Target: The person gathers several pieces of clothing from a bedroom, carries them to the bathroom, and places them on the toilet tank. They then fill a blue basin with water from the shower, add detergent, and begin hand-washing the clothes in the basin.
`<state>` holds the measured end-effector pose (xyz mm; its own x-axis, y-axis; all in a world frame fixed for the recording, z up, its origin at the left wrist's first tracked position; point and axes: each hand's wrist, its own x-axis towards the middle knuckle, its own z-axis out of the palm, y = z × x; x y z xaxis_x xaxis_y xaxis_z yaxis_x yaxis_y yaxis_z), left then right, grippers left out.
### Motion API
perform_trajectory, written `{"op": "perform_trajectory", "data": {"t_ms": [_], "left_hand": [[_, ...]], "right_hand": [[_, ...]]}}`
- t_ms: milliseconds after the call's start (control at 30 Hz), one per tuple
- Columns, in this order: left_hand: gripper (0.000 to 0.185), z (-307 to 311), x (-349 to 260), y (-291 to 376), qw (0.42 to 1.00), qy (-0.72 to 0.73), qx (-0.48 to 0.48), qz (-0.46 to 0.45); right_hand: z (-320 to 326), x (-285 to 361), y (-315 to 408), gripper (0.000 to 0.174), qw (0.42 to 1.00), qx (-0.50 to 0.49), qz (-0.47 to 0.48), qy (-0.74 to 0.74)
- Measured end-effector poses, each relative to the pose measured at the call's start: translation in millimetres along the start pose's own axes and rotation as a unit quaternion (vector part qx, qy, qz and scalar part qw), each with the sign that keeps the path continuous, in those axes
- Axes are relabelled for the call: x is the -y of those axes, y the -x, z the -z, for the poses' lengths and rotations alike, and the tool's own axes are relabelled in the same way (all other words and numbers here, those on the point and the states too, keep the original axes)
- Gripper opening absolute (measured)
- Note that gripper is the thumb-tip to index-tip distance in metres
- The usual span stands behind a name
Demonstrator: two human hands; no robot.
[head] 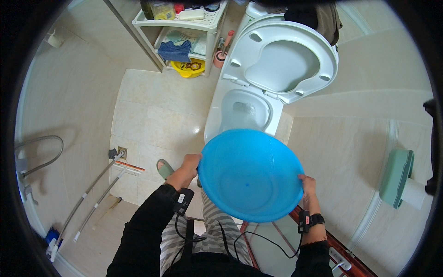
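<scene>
A large round blue plastic basin (247,173) is held out in front of me, its inside facing up and showing no contents. My left hand (187,169) grips its left rim. On the opposite side, my right hand (308,185) has hold of the right rim, with the fingertips partly hidden. The basin's far edge overlaps the front of the white toilet bowl (226,114) in the view; whether they touch I cannot tell. The toilet seat (238,45) is raised, and water shows in the bowl.
A white plastic shelf rack (211,27) holds toiletries, cloths and a yellow basin (188,68). Beside it stands a pink toilet brush (220,57). Two long poles (93,185) lean at left near the floor drain (122,151). A green paper holder (394,178) hangs on the right wall; dark clothes (327,20) lie behind the toilet.
</scene>
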<state>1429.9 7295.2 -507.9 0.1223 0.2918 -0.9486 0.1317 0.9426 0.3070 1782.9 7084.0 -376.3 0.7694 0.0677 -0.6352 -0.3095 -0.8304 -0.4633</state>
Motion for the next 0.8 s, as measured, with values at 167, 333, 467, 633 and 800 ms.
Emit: {"op": "perform_trajectory", "data": {"t_ms": [167, 333, 467, 633, 800], "left_hand": [[0.023, 2, -6, 4, 0.998, 0.047, 0.026, 0.013], [0.025, 3, -13, 2, 0.999, 0.026, 0.018, 0.013], [0.032, 3, -22, 6, 0.999, 0.024, 0.024, 0.024], [0.041, -1, -23, 15, 0.998, -0.043, -0.01, 0.049], [0.038, -20, -17, 15, 0.996, -0.074, 0.044, 0.04]], "right_hand": [[0, 11, 3, 0.036, 0.997, 0.026, -0.041, -0.058], [4, 21, 4, 0.039, 0.994, 0.062, -0.043, -0.081], [5, 33, 5, 0.039, 0.991, 0.085, -0.018, -0.101], [8, 34, 28, 0.035, 0.989, 0.1, 0.016, -0.108], [23, -15, 49, 0.021, 0.993, 0.022, 0.096, -0.069]]}}
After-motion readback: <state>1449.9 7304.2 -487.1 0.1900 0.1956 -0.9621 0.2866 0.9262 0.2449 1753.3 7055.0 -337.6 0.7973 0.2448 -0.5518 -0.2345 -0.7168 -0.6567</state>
